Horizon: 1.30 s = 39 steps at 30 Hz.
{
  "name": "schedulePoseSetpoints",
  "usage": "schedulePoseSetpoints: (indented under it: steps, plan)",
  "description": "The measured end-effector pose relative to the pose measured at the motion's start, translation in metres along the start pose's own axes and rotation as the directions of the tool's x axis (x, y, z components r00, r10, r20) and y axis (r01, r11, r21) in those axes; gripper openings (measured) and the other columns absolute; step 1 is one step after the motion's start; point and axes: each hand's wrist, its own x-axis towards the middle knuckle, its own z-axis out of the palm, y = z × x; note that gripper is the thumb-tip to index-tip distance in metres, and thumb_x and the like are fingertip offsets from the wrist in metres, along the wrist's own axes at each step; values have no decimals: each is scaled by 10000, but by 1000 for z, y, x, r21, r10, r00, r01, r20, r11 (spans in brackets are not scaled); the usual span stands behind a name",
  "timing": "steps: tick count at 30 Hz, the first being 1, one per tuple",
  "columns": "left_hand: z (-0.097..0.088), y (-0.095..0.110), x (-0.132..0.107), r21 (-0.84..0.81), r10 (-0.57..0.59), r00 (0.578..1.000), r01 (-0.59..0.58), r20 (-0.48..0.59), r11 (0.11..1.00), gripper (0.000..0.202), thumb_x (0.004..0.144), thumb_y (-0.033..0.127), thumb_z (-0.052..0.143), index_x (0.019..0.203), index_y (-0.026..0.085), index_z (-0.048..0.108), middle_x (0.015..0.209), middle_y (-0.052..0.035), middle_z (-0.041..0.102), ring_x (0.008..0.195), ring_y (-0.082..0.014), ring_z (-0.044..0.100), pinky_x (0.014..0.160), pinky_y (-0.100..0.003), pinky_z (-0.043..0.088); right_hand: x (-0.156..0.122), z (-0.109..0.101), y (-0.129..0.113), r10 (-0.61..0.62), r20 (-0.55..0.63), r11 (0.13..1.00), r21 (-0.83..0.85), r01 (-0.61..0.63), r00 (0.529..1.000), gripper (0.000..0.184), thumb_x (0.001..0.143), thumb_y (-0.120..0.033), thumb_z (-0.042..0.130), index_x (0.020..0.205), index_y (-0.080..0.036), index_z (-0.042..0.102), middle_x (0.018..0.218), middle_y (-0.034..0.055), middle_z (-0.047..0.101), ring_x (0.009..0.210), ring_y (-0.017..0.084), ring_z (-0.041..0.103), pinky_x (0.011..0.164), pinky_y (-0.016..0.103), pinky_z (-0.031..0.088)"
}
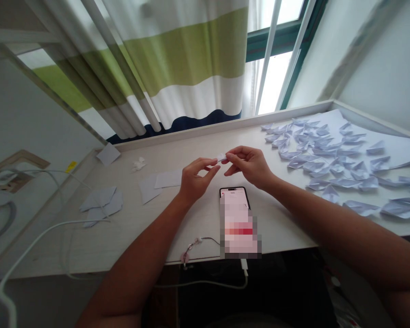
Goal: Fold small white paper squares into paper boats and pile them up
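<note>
Between my two hands, above the middle of the desk, is a small piece of folded white paper (pixel 221 157). My left hand (pixel 198 176) pinches its left end between thumb and fingers. On the other end, my right hand (pixel 248 164) grips with thumb and index finger, the other fingers curled. The fingertips cover much of the paper, so its exact shape is hard to make out. A phone (pixel 237 207) lies face up below my hands, its screen partly blurred. Many folded paper boats (pixel 317 146) are spread over the desk to the right.
White paper sheets (pixel 102 202) lie at the left, with more pieces (pixel 153 189) beside my left hand. A crumpled paper bit (pixel 139 164) sits behind them. A white cable (pixel 37 237) crosses the left side; a charging cable (pixel 245 269) hangs at the desk's front edge.
</note>
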Motion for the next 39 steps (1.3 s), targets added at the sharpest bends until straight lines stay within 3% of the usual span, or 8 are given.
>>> schedulePoseSetpoints:
  steps: [6, 11, 16, 21, 24, 27, 34, 39]
  plan:
    - [0, 2, -1, -3, -186, 981, 186, 47, 983, 133, 910, 373, 853, 913, 241, 869, 938, -70, 852, 869, -219, 778, 817, -362, 634, 0, 0, 2, -67, 47, 993, -98, 71, 997, 463, 861, -636, 880, 903, -198, 737, 845, 60, 819, 678, 209, 816, 660, 370, 705]
    - [2, 0, -2, -60, -295, 949, 302, 110, 951, 219, 864, 437, 898, 838, 224, 855, 870, -66, 844, 791, -207, 766, 788, -351, 624, -1, 0, 1, -62, 104, 983, -168, 79, 993, 480, 777, -589, 963, 934, -207, 718, 828, 27, 786, 715, 232, 827, 645, 361, 678]
    - [2, -10, -1, -130, -335, 934, 351, 125, 927, 263, 842, 406, 915, 1007, 209, 862, 881, -71, 851, 789, -191, 776, 765, -324, 613, 0, -4, 4, -75, 134, 971, -216, 103, 988, 432, 848, -537, 912, 1039, -193, 732, 848, 29, 781, 697, 213, 808, 655, 360, 658]
    - [3, -15, -2, -155, -346, 924, 370, 163, 916, 341, 904, 416, 842, 1131, 163, 827, 845, -77, 846, 785, -199, 796, 740, -312, 624, 1, -6, 10, -95, 178, 948, -283, 143, 979, 458, 936, -448, 802, 1294, -171, 742, 904, 37, 773, 699, 195, 778, 681, 371, 653]
    - [5, -14, -4, -71, -322, 934, 335, 154, 939, 334, 916, 362, 817, 1180, 159, 802, 784, -48, 827, 685, -168, 761, 684, -281, 598, 0, -3, 12, -161, 251, 871, -418, 257, 955, 391, 975, -347, 697, 1326, -185, 757, 943, 42, 765, 722, 179, 748, 709, 370, 638]
    - [9, -13, -6, -20, -303, 942, 308, 143, 951, 224, 930, 327, 788, 1090, 170, 797, 729, -27, 804, 611, -145, 721, 629, -258, 566, -2, 2, 12, -244, 319, 728, -564, 391, 916, 357, 986, -273, 635, 1310, -206, 770, 963, 48, 773, 774, 178, 721, 776, 371, 618]
    - [15, -7, -9, -17, -244, 969, 245, 49, 969, 150, 945, 265, 744, 1061, 189, 800, 775, -27, 816, 693, -164, 776, 716, -288, 632, -3, 11, 13, -213, 195, 534, -797, 281, 957, 380, 999, -307, 654, 1359, -193, 696, 904, 59, 808, 730, 223, 741, 721, 377, 558]
    - [20, 2, -8, -138, -315, 949, 310, -12, 940, 166, 930, 303, 774, 1055, 199, 806, 792, -22, 822, 697, -170, 793, 701, -291, 654, -5, 13, 14, -278, 130, 550, -791, 269, 952, 260, 994, -203, 588, 1224, -210, 709, 858, 51, 804, 710, 227, 750, 708, 374, 553]
